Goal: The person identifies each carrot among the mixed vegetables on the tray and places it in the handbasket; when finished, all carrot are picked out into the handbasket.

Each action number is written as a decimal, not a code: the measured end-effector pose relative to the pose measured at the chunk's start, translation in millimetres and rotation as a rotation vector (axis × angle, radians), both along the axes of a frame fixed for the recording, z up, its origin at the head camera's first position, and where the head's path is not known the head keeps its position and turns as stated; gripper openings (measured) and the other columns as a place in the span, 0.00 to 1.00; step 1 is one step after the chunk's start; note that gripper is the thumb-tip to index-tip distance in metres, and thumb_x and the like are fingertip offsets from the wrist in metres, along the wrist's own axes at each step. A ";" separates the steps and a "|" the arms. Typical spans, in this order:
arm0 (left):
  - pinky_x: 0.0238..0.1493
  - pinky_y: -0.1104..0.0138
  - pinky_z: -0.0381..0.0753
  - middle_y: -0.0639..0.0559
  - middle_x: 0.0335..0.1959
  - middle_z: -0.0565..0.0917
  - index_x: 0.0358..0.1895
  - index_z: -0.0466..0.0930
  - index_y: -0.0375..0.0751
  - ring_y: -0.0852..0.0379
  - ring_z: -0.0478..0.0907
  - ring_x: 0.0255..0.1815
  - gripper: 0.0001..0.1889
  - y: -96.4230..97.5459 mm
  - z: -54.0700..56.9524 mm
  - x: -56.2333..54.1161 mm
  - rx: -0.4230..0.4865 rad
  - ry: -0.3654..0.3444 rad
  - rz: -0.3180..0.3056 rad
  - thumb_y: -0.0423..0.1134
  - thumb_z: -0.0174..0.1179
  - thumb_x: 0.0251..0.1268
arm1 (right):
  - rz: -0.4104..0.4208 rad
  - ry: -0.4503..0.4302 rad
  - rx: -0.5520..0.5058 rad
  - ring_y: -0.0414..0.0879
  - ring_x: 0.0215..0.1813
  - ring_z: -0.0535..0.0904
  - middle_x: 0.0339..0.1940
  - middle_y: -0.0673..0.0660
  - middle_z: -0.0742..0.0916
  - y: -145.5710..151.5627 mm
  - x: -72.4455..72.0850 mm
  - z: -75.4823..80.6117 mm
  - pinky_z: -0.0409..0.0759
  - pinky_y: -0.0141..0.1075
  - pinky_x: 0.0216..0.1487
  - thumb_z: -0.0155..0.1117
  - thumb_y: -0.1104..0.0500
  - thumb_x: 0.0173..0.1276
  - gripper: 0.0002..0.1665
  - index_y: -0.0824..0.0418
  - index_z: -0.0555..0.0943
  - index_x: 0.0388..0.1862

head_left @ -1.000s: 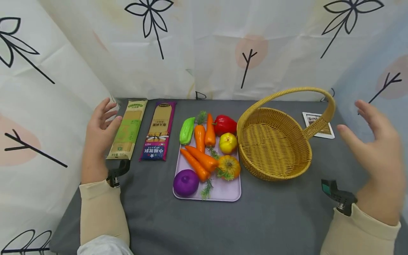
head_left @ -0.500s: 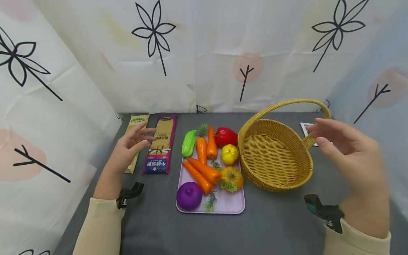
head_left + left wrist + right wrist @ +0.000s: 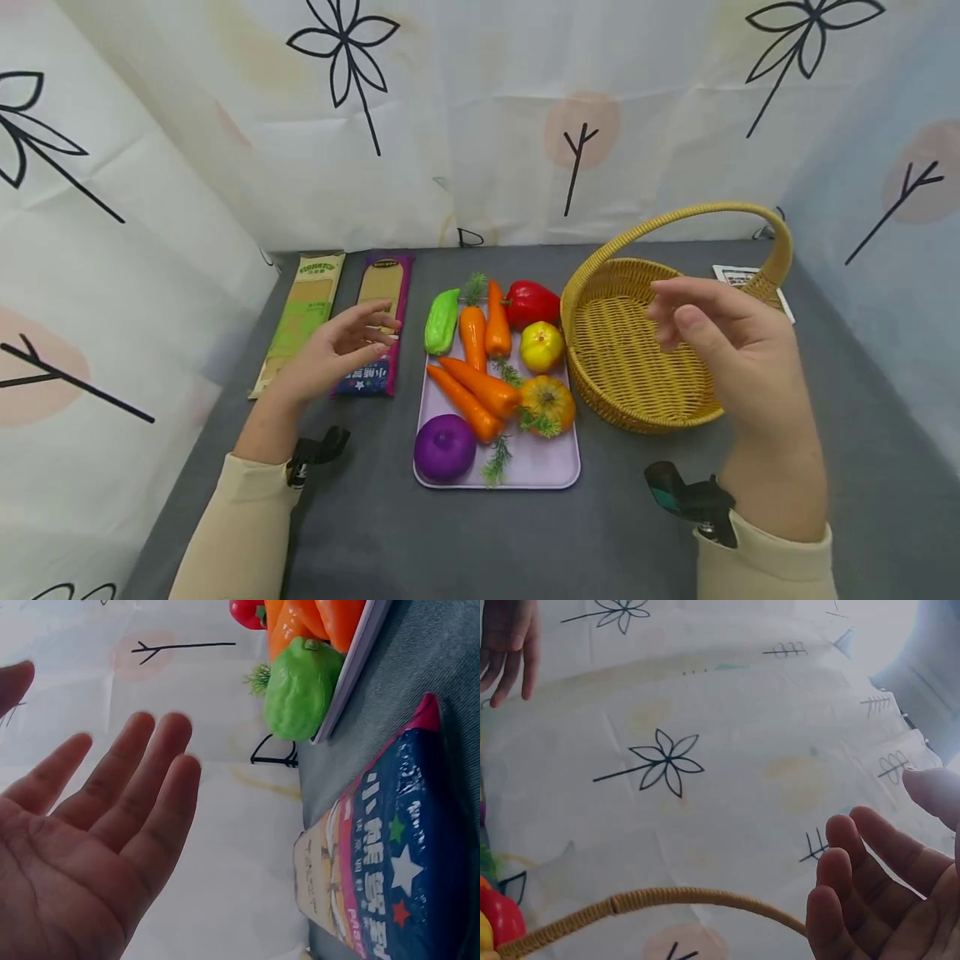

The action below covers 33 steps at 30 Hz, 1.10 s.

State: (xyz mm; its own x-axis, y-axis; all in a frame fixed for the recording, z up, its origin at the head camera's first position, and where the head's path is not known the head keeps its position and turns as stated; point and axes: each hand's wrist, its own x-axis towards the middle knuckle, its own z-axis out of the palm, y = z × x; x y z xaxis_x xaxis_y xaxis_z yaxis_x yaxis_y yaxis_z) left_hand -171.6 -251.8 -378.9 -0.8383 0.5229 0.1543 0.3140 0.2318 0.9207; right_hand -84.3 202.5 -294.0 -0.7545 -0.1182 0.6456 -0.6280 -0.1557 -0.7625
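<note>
My left hand [image 3: 337,350] hovers in front of the purple pasta packet [image 3: 388,275], overlapping it in the head view, fingers relaxed and holding nothing. In the left wrist view the palm faces the camera and the packet [image 3: 397,847] lies to its right. My right hand [image 3: 742,350] hangs before the wicker basket [image 3: 637,358], hiding part of its right side; its fingers are loosely bent with nothing between them. The basket's handle [image 3: 690,895] arches below that hand's fingers in the right wrist view.
A lilac tray [image 3: 536,471] holds several carrots [image 3: 472,400], a purple round vegetable [image 3: 445,448], a green vegetable [image 3: 442,322], a red pepper [image 3: 531,303], a yellow one [image 3: 542,347] and an orange pumpkin [image 3: 551,404]. A green packet [image 3: 300,321] lies at left; a white card [image 3: 731,275] sits behind the basket.
Both hands have moved inward: the left hand rightward from the green packet to the purple one, the right hand leftward to the basket. The objects on the table keep their places.
</note>
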 end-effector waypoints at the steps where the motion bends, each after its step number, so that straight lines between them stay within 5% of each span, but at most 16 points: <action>1: 0.55 0.61 0.82 0.37 0.64 0.75 0.78 0.62 0.39 0.45 0.79 0.61 0.30 -0.5 0.3 -1.2 -0.012 -0.012 -0.014 0.27 0.56 0.76 | 0.006 0.001 0.018 0.48 0.37 0.80 0.40 0.63 0.86 -3.4 -1.6 -1.0 0.82 0.32 0.43 0.56 0.74 0.74 0.13 0.81 0.79 0.54; 6: 0.54 0.62 0.82 0.28 0.65 0.73 0.78 0.62 0.41 0.48 0.80 0.60 0.30 -15.9 -6.6 17.5 -0.112 -0.124 -0.008 0.32 0.59 0.76 | 0.015 -0.092 0.207 0.49 0.41 0.83 0.41 0.61 0.85 -34.3 -14.9 -6.1 0.84 0.34 0.45 0.62 0.69 0.74 0.14 0.73 0.81 0.56; 9: 0.54 0.63 0.82 0.30 0.65 0.74 0.77 0.62 0.43 0.50 0.80 0.60 0.31 -19.4 -12.4 26.2 -0.171 -0.185 0.014 0.36 0.61 0.75 | 0.026 -0.182 0.309 0.51 0.45 0.84 0.45 0.63 0.85 -52.2 -20.5 -9.2 0.85 0.36 0.48 0.64 0.68 0.73 0.16 0.69 0.82 0.58; 20: 0.57 0.53 0.81 0.36 0.68 0.71 0.81 0.54 0.44 0.45 0.81 0.58 0.42 19.3 -14.6 -14.0 -0.374 -0.234 -0.085 0.43 0.68 0.70 | 0.000 -0.341 0.385 0.50 0.50 0.85 0.52 0.57 0.86 -63.2 -23.2 -25.1 0.84 0.38 0.48 0.66 0.66 0.72 0.18 0.63 0.82 0.60; 33: 0.49 0.59 0.83 0.39 0.60 0.77 0.82 0.49 0.44 0.47 0.83 0.48 0.44 28.5 -34.3 -17.7 -0.362 -0.289 -0.150 0.40 0.67 0.71 | 0.027 -0.437 0.626 0.52 0.61 0.81 0.58 0.49 0.85 -96.9 -33.9 -56.3 0.78 0.49 0.62 0.70 0.57 0.71 0.23 0.56 0.81 0.63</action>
State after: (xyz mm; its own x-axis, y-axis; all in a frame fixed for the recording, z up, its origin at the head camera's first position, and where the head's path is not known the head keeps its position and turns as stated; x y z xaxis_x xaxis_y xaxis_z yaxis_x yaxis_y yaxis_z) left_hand -189.3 -223.4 -413.1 -0.7314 0.6183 -0.2877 0.1121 0.5251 0.8436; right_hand -118.2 105.6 -350.2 -0.9176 -0.3860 0.0952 -0.2510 0.3766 -0.8917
